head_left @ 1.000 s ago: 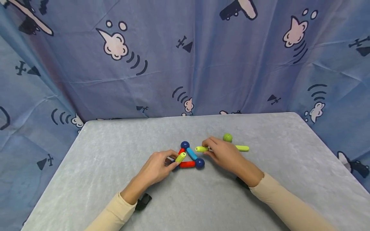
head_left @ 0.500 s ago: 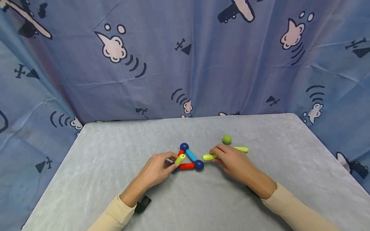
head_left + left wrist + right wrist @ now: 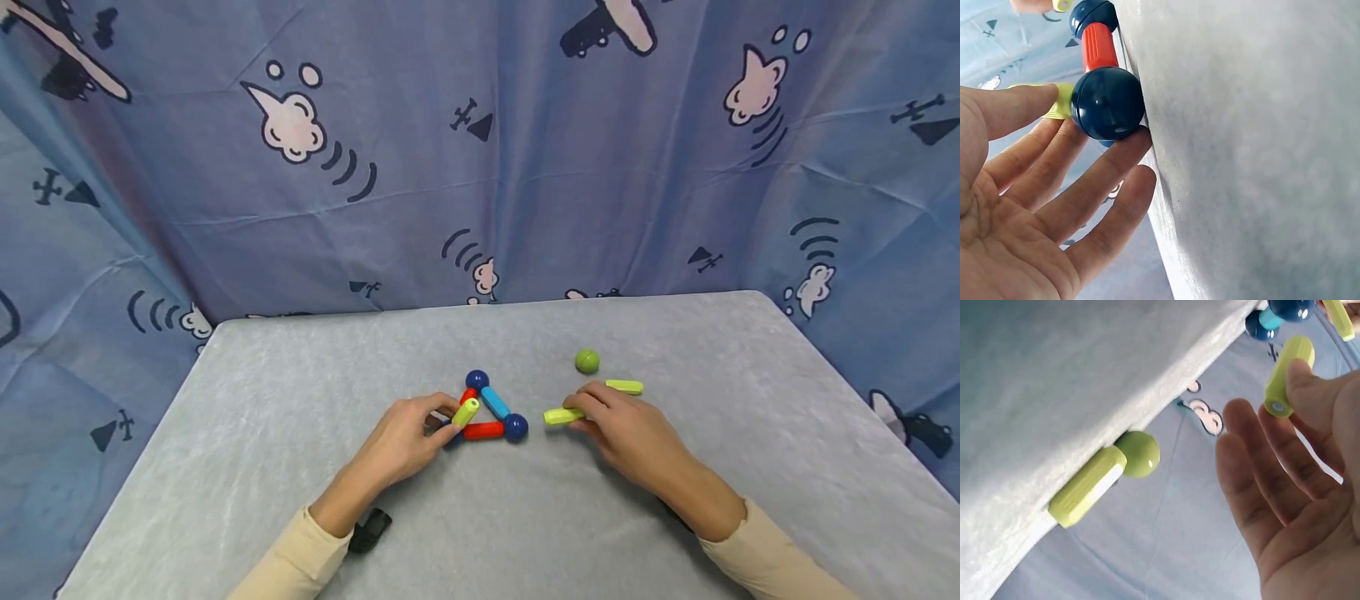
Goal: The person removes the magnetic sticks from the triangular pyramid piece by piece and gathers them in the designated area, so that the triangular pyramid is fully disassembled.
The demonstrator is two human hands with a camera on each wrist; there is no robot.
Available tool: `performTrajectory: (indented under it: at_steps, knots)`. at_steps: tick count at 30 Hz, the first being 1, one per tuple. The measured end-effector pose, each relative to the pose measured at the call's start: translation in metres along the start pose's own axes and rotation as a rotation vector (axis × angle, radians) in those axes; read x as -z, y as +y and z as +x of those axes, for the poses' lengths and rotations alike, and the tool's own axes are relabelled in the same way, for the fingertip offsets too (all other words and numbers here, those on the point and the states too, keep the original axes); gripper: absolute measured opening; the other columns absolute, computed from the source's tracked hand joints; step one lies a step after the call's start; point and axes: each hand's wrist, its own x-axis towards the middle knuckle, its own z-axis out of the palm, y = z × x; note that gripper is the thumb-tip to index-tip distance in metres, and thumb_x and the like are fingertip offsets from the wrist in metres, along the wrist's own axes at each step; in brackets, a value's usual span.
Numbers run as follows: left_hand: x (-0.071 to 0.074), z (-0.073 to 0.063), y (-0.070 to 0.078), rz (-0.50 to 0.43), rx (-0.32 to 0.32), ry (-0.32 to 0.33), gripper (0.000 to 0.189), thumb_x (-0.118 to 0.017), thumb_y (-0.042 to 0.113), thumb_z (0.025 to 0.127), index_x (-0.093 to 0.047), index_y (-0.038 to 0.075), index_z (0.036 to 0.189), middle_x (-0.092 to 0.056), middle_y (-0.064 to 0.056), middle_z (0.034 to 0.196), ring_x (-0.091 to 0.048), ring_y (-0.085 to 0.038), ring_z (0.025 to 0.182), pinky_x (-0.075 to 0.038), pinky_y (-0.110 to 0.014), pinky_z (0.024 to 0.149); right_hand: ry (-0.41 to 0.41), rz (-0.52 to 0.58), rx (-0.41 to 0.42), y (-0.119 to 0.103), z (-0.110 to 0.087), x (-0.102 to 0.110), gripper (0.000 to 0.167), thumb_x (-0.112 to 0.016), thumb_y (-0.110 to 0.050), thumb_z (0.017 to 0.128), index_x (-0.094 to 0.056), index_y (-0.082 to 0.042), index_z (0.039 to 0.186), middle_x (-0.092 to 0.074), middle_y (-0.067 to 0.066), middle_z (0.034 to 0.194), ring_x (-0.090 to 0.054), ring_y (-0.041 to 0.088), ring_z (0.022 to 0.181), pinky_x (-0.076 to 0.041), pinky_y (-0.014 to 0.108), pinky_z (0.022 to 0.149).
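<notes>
A flat triangle of magnetic rods and balls lies mid-table: two red rods (image 3: 483,431), a light blue rod (image 3: 495,403) and dark blue balls (image 3: 515,427) at its corners. My left hand (image 3: 411,435) pinches a yellow-green magnetic rod (image 3: 466,412), tilted up from the near-left ball (image 3: 1108,103); in the left wrist view a fingertip reaches that ball. Right of the triangle, my right hand (image 3: 628,429) holds another yellow-green magnetic rod (image 3: 1288,375) between thumb and fingers, above the table, its free end pointing at the near-right ball.
Behind my right hand a green ball (image 3: 587,361) and a third yellow-green rod (image 3: 625,387) lie on the grey cloth-covered table (image 3: 300,367). A blue patterned curtain (image 3: 420,167) hangs beyond the table's far edge.
My right hand has moved right and toward me with its rod, away from the triangle, uncovering more of the green ball. The left hand keeps its pinch in place.
</notes>
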Motion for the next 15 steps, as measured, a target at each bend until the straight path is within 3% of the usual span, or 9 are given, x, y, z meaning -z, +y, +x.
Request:
performTrajectory:
  at_steps: [15]
  knots:
    - [0.000, 0.001, -0.001, -0.009, 0.017, -0.006, 0.019, -0.071, 0.018, 0.093, -0.070, 0.021, 0.111, -0.074, 0.001, 0.111, -0.072, -0.016, 0.095, -0.058, -0.037, 0.082, -0.011, 0.008, -0.031, 0.023, -0.002, 0.017, 0.033, -0.085, -0.012, 0.074, -0.067, -0.018, 0.101, -0.064, -0.006, 0.097, -0.058, 0.005, 0.073, -0.051, 0.029, 0.063]
